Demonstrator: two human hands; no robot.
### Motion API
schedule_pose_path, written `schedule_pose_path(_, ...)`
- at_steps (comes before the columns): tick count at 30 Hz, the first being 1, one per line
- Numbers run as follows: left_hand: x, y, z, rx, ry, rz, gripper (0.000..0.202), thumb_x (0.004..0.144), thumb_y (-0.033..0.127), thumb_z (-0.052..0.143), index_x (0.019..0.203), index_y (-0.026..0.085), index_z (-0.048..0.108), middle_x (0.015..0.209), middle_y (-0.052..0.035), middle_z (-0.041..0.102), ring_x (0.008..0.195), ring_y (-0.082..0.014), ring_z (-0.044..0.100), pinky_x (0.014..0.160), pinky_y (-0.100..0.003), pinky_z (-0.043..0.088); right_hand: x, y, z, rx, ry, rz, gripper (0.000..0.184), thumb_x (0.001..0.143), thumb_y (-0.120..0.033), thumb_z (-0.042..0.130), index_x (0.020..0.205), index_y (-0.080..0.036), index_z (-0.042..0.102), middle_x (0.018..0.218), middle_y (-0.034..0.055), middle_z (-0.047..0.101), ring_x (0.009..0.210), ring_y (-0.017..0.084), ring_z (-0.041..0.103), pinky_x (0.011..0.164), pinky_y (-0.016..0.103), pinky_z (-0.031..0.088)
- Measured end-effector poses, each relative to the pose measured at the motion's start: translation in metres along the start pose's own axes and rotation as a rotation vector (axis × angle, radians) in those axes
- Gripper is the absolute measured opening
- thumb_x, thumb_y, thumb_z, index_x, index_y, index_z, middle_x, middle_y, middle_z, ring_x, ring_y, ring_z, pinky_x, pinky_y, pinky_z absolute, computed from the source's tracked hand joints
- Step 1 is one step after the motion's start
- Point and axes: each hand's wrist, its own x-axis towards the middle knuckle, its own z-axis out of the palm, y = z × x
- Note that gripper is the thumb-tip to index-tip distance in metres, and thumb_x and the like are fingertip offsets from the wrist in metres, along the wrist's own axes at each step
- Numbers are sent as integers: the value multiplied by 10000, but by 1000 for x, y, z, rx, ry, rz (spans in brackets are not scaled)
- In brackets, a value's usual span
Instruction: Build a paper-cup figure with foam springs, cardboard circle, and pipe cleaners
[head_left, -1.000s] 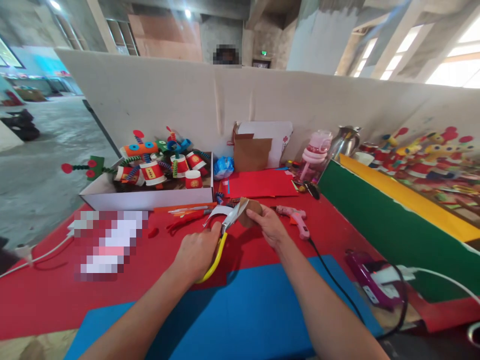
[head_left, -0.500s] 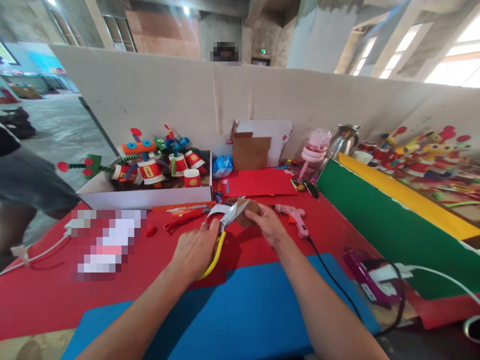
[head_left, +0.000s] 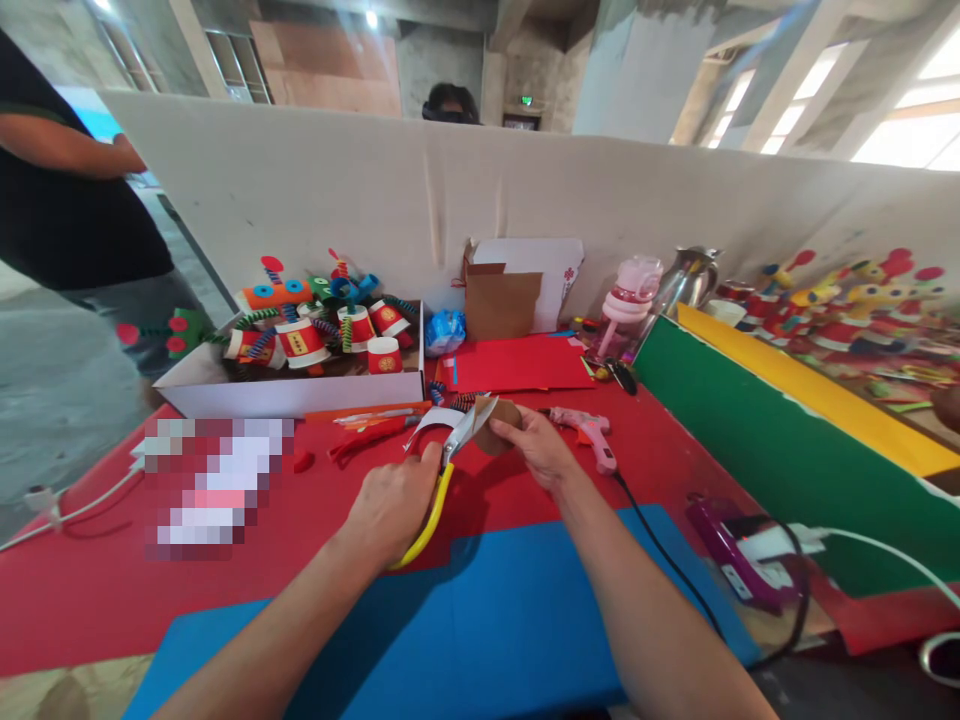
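Nothing legible here. The white carton (head_left: 551,262) carries a small red logo, too small to read. Left of the carton, gold marks on the red paper cups (head_left: 385,355) are illegible. High above it, a green sign (head_left: 529,101) can't be read either.

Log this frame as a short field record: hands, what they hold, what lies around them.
Left hand: grips yellow-handled scissors
Right hand: holds brown card piece against the blades
Surface: red table cover, blue sheet on it
Nearby: pink glue gun right of the hands; white box of paper-cup figures behind
Others: person in dark top, far left
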Motion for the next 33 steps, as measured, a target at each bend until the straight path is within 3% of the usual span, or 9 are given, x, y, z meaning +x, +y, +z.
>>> schedule_pose_path(15,-4,0,-2,1,-19,40,256,905,143,309,1107,148,466,796,-137,676,806,-305,701,667,-373,516,-1,-6,-11,-38,-55,23,430,541,-389,852,921,-214,754,837,18,761,759,175,678,771,311,519)
schedule_pose_path(22,-2,-1,-4,33,-6,37,305,909,123,264,1131,143,472,857,-148,675,827,-344,697,671,-431,523,0,-3,-5,-4,40,-14,410,559,-414,840,914,-230,748,874,15,762,803,175,680,831,321,505)
schedule_pose_path(33,1,-3,2,28,23,41,279,923,154,266,1112,162,470,914,-145,661,837,-309,693,673,-378,518,-3,-10,-5,-107,-55,-9,361,577,-433,825,869,-237,747,835,4,760,792,182,678,821,332,500)
